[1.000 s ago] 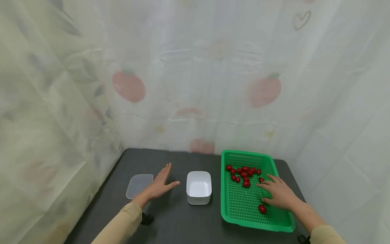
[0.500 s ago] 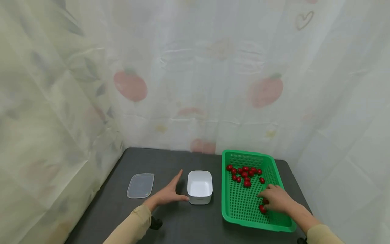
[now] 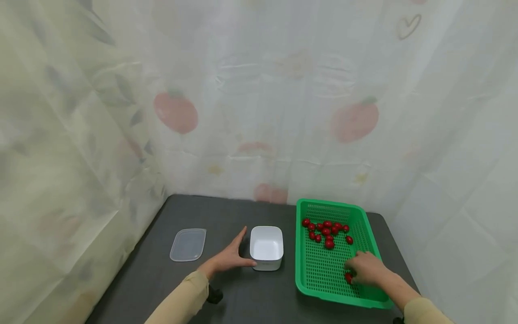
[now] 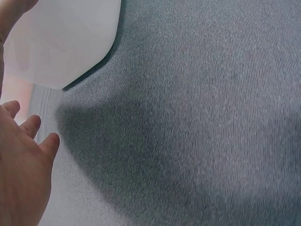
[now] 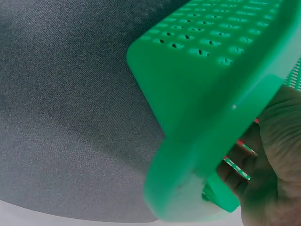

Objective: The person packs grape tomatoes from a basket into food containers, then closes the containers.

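A white square container [image 3: 267, 245] stands on the dark table. My left hand [image 3: 230, 257] is spread at its left side, thumb tip at the near left corner and fingers straight. In the left wrist view, the container's wall [image 4: 70, 42] rises close to the thumb. Inside the green basket [image 3: 299, 270], my right hand [image 3: 367, 268] reaches down with curled fingers around a small red cherry tomato [image 3: 348, 278], which is partly hidden. Farther back in the basket lies a cluster of several cherry tomatoes [image 3: 329, 244], with one [image 3: 349, 240] slightly apart to the right.
Left of the container, a translucent lid [image 3: 188, 245] lies flat on the dark table [image 3: 243, 301]. A pale printed curtain [image 3: 259, 112] hangs behind and along both sides. The basket's raised rim [image 5: 235, 117] runs beside my right hand in the right wrist view.
My left hand has moved right, from near the lid to the container's side. The right hand has come down toward the near part of the basket, its spread fingers curling in at a cherry tomato.
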`<state>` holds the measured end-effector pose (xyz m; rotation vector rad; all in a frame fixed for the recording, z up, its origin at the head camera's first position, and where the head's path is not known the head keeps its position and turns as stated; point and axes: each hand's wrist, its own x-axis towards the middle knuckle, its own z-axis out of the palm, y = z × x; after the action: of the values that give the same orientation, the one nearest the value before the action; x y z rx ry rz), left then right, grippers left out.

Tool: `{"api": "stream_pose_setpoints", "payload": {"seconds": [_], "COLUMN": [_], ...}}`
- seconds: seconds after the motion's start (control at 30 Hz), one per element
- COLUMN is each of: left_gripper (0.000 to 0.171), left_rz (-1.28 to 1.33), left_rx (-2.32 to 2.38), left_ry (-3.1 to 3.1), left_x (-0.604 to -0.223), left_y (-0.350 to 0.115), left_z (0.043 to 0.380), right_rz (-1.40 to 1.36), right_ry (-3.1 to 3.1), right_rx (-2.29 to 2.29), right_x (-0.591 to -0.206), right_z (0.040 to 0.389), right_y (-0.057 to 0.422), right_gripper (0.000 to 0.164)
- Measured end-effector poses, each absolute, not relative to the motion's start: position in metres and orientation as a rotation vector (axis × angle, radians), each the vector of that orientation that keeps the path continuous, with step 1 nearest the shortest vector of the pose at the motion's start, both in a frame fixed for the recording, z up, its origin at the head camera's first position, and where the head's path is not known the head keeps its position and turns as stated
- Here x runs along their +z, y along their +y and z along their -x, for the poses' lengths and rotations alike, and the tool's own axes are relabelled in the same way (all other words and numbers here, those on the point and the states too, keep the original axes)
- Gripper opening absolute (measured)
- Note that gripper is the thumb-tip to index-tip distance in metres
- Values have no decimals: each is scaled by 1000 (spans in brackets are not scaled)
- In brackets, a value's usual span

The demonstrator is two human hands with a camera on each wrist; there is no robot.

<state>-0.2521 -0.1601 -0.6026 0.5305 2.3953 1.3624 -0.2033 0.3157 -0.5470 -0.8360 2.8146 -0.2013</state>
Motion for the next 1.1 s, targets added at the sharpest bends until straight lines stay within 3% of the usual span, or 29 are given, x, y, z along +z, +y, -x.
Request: {"api": "stream_pose_setpoints", "payload": {"seconds": [0.5,1.1], "left_gripper": [129,128], "left_rz": [-524,-555], "left_rx": [1389,1470], "left_ry": [2387,2314], "left_x": [-612,-620], "left_y": [-149,-147], "left_z": [258,263], "right_rz": [848,893], "right_ry": [2819,2817], "right_rx": [-185,-267], "right_x": [-562,-565], "right_z": [203,202], "right_y": [317,313], "right_gripper": [24,31]}}
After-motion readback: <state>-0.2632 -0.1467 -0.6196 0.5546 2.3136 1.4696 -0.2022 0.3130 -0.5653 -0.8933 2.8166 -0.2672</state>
